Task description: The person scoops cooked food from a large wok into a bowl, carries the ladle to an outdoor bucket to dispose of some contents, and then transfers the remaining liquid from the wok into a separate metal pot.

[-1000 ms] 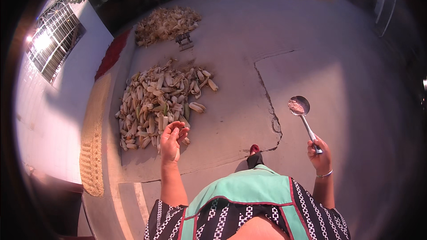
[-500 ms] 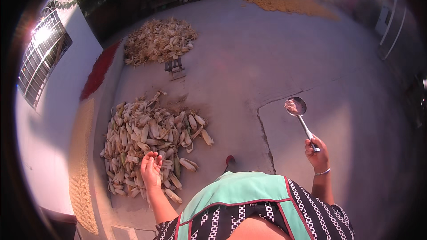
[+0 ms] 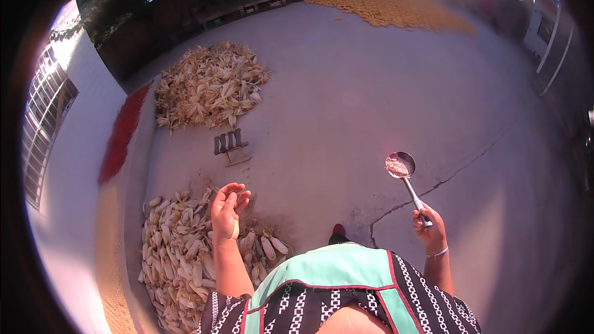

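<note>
A metal ladle (image 3: 411,189) extends forward from my right hand (image 3: 429,227), which is wrapped round its handle. Its round bowl carries a pale pinkish, lumpy stuff (image 3: 397,166) whose kind I cannot make out. My left hand (image 3: 229,211) is raised with loosely bent fingers and nothing in it. Behind and below that hand, on the ground, lies a heap of corn cobs in their husks (image 3: 179,253); my forearm hides part of it.
A small low stool (image 3: 230,142) stands between the cob heap and a pile of loose husks (image 3: 210,83). Along the left wall lie a red strip (image 3: 125,133) and a yellow grain strip (image 3: 109,253). Yellow cobs (image 3: 390,9) spread at the far end. A crack (image 3: 442,182) crosses the concrete.
I have moved forward: stool, husk pile and cob heap now sit lower in view. My left hand has risen and shifted right; the ladle stays in my right hand, slightly lower and further left.
</note>
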Demonstrator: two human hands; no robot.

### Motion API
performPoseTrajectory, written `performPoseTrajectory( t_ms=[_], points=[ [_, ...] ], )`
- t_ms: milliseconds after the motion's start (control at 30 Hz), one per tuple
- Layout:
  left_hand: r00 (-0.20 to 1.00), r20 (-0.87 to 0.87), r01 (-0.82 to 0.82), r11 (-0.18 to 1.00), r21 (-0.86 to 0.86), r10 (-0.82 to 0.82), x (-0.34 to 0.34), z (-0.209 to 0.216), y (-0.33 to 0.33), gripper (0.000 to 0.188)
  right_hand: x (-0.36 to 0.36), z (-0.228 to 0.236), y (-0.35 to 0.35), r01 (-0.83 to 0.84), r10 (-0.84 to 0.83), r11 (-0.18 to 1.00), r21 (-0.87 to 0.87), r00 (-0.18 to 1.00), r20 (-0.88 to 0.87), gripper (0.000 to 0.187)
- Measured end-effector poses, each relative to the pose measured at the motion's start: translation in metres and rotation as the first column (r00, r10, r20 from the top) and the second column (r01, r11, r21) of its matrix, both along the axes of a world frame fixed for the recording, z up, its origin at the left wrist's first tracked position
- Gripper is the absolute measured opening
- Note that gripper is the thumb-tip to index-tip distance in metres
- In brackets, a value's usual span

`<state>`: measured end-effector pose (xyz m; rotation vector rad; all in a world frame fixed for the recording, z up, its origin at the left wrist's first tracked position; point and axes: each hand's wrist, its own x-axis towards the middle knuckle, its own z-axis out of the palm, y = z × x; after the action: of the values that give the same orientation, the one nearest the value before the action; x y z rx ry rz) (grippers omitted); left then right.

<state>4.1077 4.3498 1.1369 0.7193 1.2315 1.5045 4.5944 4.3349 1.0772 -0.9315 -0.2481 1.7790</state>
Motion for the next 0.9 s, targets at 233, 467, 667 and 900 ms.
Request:
performPoseTrajectory(
  t_ms=[233, 467, 667, 900],
  points=[
    [0.981, 0.012, -0.192, 0.98, -0.06, 0.193, -0.034, -0.017, -0.016, 0.019, 0.004, 0.014, 0.058, -0.005, 0.005, 1.0, 0.003, 0.999, 0.049, 0.034],
    [0.941, 0.014, -0.337, 0.94, -0.062, 0.338, -0.032, -0.026, 0.0, 0.021, 0.024, 0.03, 0.122, 0.06, -0.062, 0.997, 0.05, 0.998, 0.028, 0.022],
    [0.992, 0.025, -0.122, 0.993, -0.006, 0.122, -0.029, -0.012, 0.094, 0.024, 0.012, 0.02, 0.155, 0.062, -0.061, 0.998, 0.024, 0.997, -0.04, 0.018],
    [1.0, -0.016, -0.026, 0.998, 0.054, 0.026, -0.015, 0.015, 0.164, 0.023, 0.0, 0.013, 0.178, 0.042, -0.04, 0.999, 0.023, 0.998, -0.054, 0.03]
  ],
)
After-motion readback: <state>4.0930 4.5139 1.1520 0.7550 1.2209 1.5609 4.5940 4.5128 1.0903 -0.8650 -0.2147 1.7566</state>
